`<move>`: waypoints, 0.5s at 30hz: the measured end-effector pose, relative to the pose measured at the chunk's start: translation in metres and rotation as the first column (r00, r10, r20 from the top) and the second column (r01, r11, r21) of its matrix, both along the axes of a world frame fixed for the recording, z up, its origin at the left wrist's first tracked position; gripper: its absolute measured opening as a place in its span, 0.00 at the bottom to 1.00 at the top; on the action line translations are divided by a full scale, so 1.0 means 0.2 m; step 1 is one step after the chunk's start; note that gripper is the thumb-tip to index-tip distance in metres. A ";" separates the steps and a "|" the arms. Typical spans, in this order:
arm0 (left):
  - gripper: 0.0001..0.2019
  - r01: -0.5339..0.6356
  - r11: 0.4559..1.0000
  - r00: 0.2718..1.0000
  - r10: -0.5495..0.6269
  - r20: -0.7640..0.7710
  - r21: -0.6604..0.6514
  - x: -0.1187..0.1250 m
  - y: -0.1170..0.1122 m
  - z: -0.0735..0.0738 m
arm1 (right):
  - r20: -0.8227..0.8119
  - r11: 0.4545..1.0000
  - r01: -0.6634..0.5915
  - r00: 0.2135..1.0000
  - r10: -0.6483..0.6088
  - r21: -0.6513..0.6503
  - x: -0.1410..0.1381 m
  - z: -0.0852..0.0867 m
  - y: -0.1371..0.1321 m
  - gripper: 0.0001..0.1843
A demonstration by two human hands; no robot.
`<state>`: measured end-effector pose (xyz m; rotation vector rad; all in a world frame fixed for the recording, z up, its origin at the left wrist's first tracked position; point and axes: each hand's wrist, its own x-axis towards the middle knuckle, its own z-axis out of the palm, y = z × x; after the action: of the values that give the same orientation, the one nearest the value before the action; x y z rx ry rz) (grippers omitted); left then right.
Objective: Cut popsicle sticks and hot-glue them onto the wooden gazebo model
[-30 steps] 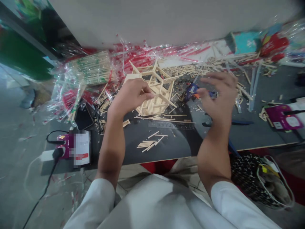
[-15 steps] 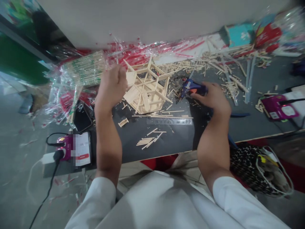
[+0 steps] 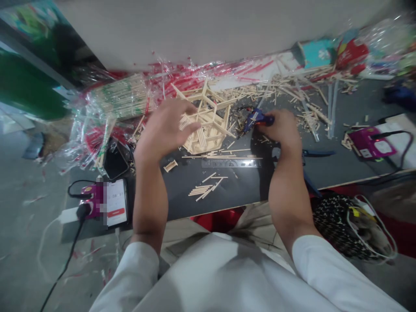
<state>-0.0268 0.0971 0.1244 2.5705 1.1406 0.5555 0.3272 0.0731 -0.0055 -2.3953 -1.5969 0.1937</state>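
A frame built of pale wooden sticks (image 3: 209, 125) stands on the dark tabletop (image 3: 325, 173). My left hand (image 3: 164, 128) hovers at its left side, fingers stretched toward it and blurred by motion, with nothing visibly held. My right hand (image 3: 282, 128) is closed around a blue glue gun (image 3: 256, 118) whose nozzle points left at the frame. A clear ruler (image 3: 232, 163) lies in front of the frame, with a small heap of cut sticks (image 3: 206, 188) nearer me.
Loose sticks and crinkled plastic wrap (image 3: 130, 97) litter the back of the table. A phone (image 3: 113, 201) with a cable lies at the front left, a purple device (image 3: 372, 145) at the right, a patterned bag (image 3: 344, 221) below the table edge.
My left hand moved from the frame's upper left corner down to its left side and spread out. My right hand came down onto the glue gun and gripped it.
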 end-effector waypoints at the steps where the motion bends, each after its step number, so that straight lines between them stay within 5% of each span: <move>1: 0.18 0.066 0.998 0.997 -0.066 -0.049 -0.003 0.04 -0.02 -0.01 | -0.003 1.000 -0.001 1.000 0.001 0.015 0.00 0.00 0.00 0.29; 3: 0.24 0.144 0.990 0.980 -0.144 -0.137 -0.013 0.12 -0.05 -0.05 | -0.014 0.999 0.002 1.000 -0.002 0.042 -0.01 -0.02 -0.01 0.29; 7: 0.25 0.098 0.995 0.972 -0.094 -0.214 0.009 0.20 -0.08 -0.13 | -0.040 0.997 0.009 0.999 -0.006 0.075 -0.01 -0.05 -0.02 0.29; 15: 0.22 0.037 0.999 0.982 -0.037 -0.184 -0.004 0.18 -0.03 -0.13 | -0.105 0.988 0.018 0.994 -0.002 0.151 -0.01 -0.08 -0.02 0.29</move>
<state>0.0096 0.0916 0.0974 2.6820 1.1462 0.3133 0.3246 0.0683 -0.0211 -2.2396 -1.4971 0.1860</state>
